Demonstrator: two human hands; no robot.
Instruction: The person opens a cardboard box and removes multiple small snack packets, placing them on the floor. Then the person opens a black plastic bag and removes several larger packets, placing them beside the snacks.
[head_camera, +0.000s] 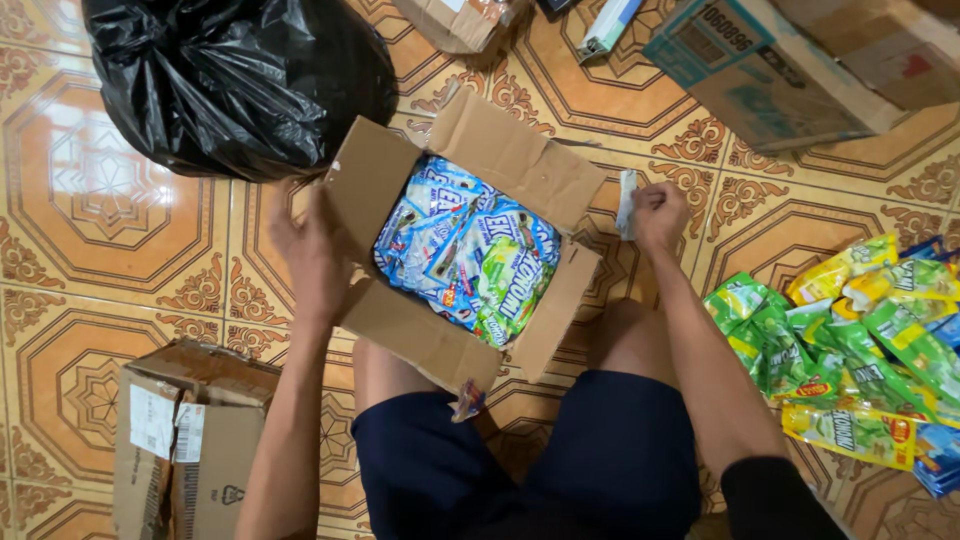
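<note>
The left hand (312, 262) lies flat on 1 flap of the open cardboard box (440, 335), sachets (465, 250) just beside it. The right hand (658, 215) fists a crumpled tape strip (626, 203); best kept well apart.

Dark navy shorts (560, 450) — bare knees, bare forearms — and a black sleeve (775, 495) on the right arm.

black bag (235, 80) cut off up top, right hand (658, 215) fist hiding most of a crumpled scrap (626, 203), packet pile (860, 350) running off the right edge
</note>
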